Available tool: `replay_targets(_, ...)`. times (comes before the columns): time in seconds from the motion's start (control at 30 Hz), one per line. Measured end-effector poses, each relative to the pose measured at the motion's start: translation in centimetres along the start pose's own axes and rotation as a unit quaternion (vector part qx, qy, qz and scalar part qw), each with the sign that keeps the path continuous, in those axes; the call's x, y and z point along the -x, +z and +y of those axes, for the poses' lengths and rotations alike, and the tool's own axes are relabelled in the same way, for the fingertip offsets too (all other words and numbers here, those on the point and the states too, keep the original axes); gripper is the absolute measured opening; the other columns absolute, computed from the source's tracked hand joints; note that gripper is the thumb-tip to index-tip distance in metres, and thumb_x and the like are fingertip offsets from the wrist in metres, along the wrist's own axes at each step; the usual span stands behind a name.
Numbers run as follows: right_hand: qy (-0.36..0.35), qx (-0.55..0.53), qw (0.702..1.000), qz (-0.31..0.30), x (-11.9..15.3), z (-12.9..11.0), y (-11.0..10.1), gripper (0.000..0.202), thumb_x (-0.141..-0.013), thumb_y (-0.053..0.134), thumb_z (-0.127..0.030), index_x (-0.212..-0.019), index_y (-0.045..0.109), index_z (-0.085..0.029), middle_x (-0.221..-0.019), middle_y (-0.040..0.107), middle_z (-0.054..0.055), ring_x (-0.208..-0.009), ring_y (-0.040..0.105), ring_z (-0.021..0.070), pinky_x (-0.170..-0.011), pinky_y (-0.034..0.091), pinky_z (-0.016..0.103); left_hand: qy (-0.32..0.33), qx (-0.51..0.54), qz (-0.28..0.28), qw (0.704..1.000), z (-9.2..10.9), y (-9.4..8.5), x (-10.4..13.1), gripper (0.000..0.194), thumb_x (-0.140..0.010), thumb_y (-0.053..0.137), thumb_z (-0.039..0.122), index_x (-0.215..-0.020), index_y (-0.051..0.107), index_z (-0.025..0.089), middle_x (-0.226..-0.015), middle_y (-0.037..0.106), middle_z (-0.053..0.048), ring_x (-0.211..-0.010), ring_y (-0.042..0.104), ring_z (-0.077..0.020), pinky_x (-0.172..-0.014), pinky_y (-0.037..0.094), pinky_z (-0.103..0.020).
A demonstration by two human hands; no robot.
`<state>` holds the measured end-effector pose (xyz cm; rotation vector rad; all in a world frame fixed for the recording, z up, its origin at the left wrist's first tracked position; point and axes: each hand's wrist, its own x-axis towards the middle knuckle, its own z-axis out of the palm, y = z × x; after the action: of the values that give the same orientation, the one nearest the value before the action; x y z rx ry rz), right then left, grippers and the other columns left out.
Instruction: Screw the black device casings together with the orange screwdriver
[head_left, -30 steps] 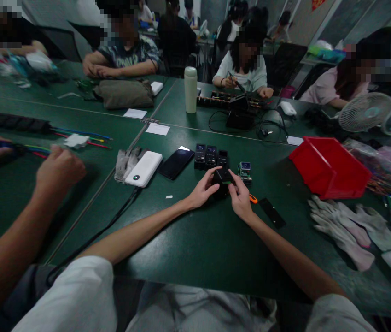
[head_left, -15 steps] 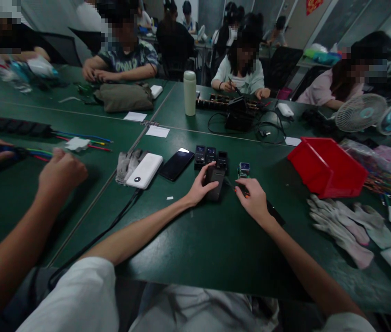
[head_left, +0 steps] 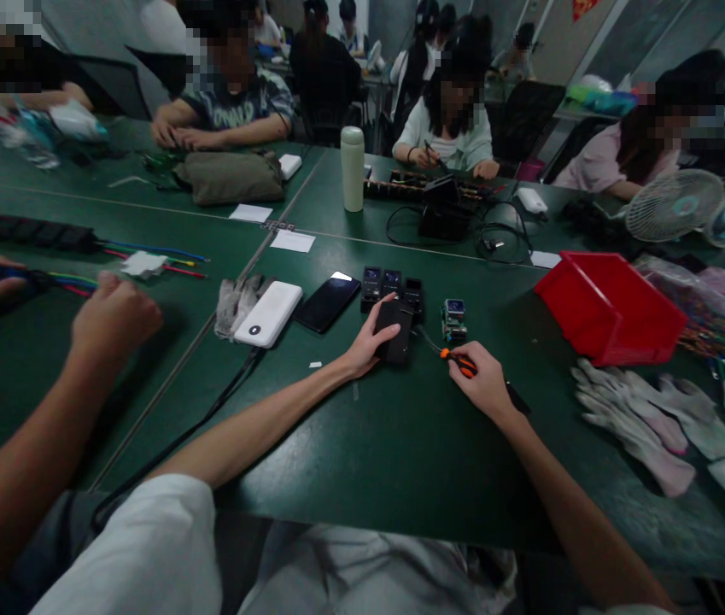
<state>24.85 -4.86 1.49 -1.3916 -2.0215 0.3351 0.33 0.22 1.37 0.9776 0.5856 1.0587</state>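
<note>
My left hand [head_left: 368, 343] is closed around a black rectangular case [head_left: 396, 331], held just above the table. In my right hand [head_left: 481, 376] is a screwdriver [head_left: 463, 363] with an orange and black handle. Its thin shaft points up and left toward the case's right side; whether the tip touches is too small to tell. Several small black devices with screens [head_left: 391, 285] stand right behind the case. A green circuit board [head_left: 453, 320] with a small screen lies just beyond my right hand. Partly hidden by my right wrist is a dark flat object [head_left: 517, 398].
Left of my hands lie a smartphone [head_left: 329, 301], a white power bank [head_left: 269, 315] with a cable, and a grey glove [head_left: 231, 309]. On the right are a red bin [head_left: 605, 312] and work gloves [head_left: 637, 418]. A co-worker's hands [head_left: 112, 325] hold wiring at far left.
My right hand has drawn back a little to the right and down, showing more of the screwdriver and circuit board. My left hand has tilted the black case.
</note>
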Motion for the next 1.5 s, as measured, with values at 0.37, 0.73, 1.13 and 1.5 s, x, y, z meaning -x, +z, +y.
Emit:
replay_targets(0.37, 0.074, -0.172, 0.982, 0.021, 0.7, -0.6, -0.2, 0.017, -0.085, 0.062, -0.030, -0.094, 0.070, -0.019, -0.091, 0.072, 0.005, -0.083, 0.067, 0.0199, -0.074, 0.053, 0.032, -0.022, 0.024, -0.022, 0.999, -0.2, 0.1, -0.3, 0.058, -0.088, 0.051, 0.044, -0.138, 0.023, 0.034, -0.098, 0.060, -0.004, -0.063, 0.066, -0.0164, -0.057, 0.056, -0.033)
replay_targets(0.73, 0.082, -0.172, 0.982, 0.008, 0.5, -1.3, -0.5, 0.018, -0.083, 0.062, -0.030, -0.094, 0.072, -0.020, -0.093, 0.073, 0.007, -0.085, 0.068, 0.0230, -0.077, 0.056, 0.038, -0.018, -0.021, -0.024, 0.999, -0.9, 0.0, -0.2, 0.065, -0.086, 0.056, 0.041, -0.141, 0.022, 0.031, -0.086, 0.061, -0.002, -0.067, 0.068, -0.0189, -0.065, 0.057, -0.038)
replay_targets(1.13, 0.166, -0.276, 0.947, 0.011, 0.4, 0.4, -0.6, 0.026, -0.078, 0.070, -0.034, -0.098, 0.069, -0.018, -0.077, 0.068, 0.004, -0.059, 0.059, 0.0140, -0.054, 0.048, 0.027, 0.047, -0.173, -0.006, 0.984, -0.4, 0.9, 0.5, 0.081, -0.076, 0.071, 0.039, -0.142, 0.025, 0.029, -0.098, 0.058, -0.006, -0.077, 0.065, -0.0196, -0.077, 0.055, -0.041)
replay_targets(1.5, 0.235, -0.343, 0.909, -0.018, 0.2, 0.6, -0.9, 0.033, -0.089, 0.055, -0.047, -0.079, 0.064, -0.016, -0.045, 0.047, -0.005, -0.036, 0.033, 0.0067, -0.037, 0.022, 0.021, 0.093, -0.246, 0.001, 0.965, -0.9, 0.6, 0.6, 0.069, -0.073, 0.074, 0.034, -0.131, 0.038, 0.025, -0.110, 0.056, -0.007, -0.099, 0.059, -0.0216, -0.094, 0.047, -0.042)
